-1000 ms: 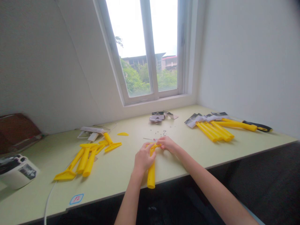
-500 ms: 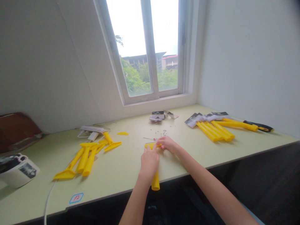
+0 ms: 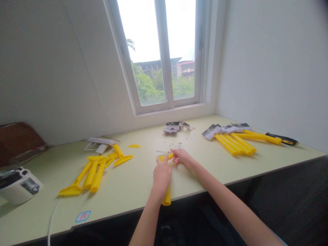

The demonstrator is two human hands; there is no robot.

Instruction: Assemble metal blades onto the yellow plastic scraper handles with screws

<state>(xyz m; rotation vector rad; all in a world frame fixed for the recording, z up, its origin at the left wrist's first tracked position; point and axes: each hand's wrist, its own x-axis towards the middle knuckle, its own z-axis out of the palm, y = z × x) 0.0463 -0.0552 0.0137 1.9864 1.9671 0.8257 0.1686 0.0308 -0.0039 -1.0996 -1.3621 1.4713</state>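
Left hand (image 3: 162, 177): clenched around the yellow plastic scraper (image 3: 166, 199), hiding its middle.
Right hand (image 3: 182, 159): seems to grip the scraper's crossbar.
Scraper: at the bench's front edge, near the scattered screws (image 3: 178, 146) and thin screwdriver (image 3: 162, 151).

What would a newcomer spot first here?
The yellow plastic scraper held in the left hand and right hand at the pale green desk's front edge; more yellow scrapers lie left and right. Behind rises the bright window.
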